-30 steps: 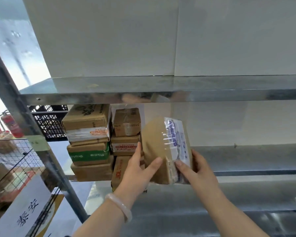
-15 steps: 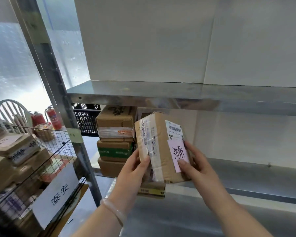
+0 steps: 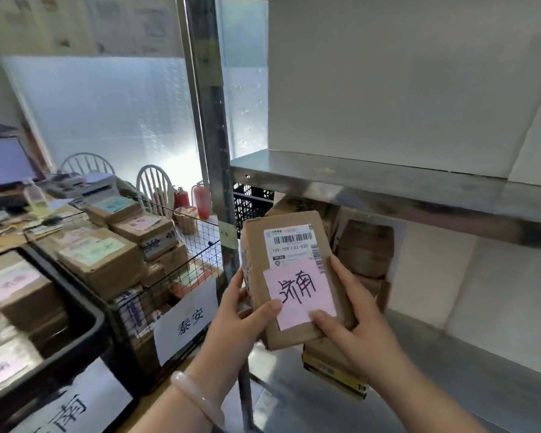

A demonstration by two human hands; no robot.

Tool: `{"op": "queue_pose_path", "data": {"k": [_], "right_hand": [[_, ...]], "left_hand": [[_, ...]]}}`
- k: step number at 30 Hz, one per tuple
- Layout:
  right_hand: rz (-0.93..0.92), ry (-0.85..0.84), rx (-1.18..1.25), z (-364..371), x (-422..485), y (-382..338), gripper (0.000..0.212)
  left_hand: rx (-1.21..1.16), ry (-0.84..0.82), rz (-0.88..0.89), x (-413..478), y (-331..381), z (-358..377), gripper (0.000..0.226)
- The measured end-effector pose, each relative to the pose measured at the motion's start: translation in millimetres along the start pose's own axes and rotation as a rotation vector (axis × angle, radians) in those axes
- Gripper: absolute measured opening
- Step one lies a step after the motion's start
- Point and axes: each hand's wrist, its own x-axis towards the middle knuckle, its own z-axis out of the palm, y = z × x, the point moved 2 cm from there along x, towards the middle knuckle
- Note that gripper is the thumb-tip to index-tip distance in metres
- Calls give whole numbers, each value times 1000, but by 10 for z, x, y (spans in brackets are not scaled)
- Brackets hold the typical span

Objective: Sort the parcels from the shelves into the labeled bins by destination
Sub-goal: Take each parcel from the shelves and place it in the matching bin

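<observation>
Got the cardboard parcel (image 3: 294,254) up in front of the metal shelf (image 3: 388,189), held on both sides. My left grip (image 3: 241,310) wraps its left edge, and my right grip (image 3: 353,310) clamps the right edge, thumb on the pink note (image 3: 300,292).

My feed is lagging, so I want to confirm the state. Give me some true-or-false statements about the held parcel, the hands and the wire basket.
1. The left hand and the right hand both grip the parcel. True.
2. The pink note on the parcel is blank. False: it bears handwritten characters.
3. The wire basket with the white sign holds stacked boxes. True.
4. The parcel rests on the shelf. False: it is held up in front of it.
5. The bracelet is on the right wrist. False: it is on the left.
</observation>
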Motion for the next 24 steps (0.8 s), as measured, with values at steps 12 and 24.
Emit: {"op": "queue_pose_path", "data": {"k": [12,24], "right_hand": [[53,-456,374,1472,455,-235,58],[64,-638,311,3160,645,-961,52]], "left_hand": [[11,406,13,-530,221,-1180,110],[498,782,38,-1037,644,-3007,89]]}}
